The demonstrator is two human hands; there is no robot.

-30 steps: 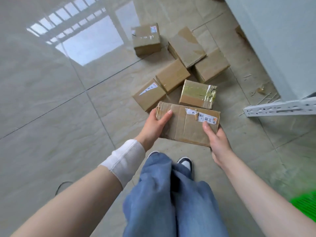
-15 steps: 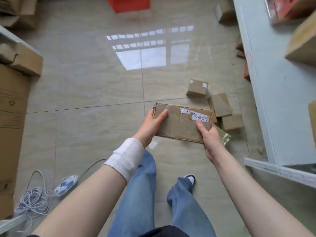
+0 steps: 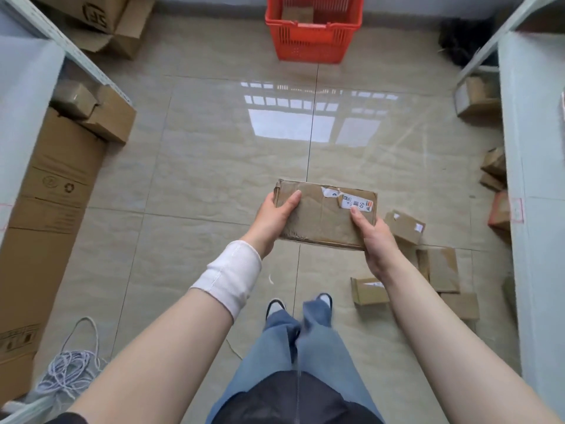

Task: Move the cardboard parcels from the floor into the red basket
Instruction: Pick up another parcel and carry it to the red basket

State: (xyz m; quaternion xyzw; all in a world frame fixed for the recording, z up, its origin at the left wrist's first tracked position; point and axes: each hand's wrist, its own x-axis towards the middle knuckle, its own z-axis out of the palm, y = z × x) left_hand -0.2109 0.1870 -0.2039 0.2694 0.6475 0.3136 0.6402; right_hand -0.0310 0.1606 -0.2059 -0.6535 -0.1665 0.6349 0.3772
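Now both hands grip one flat parcel [image 3: 321, 215] in the air: left hand [image 3: 272, 218] clamps its left end, thumb on top; right hand [image 3: 374, 240] clamps the right end, thumb by the label [image 3: 356, 203]. Red basket [image 3: 313, 29] stands well ahead, a parcel inside. More parcels [image 3: 437, 264] lie on the floor [image 3: 214, 166], right.

I see a tall brown carton [image 3: 46, 240] along the floor's left edge, coiled white cable [image 3: 68, 367] at its foot, and grey shelving [image 3: 532, 179] on the right.
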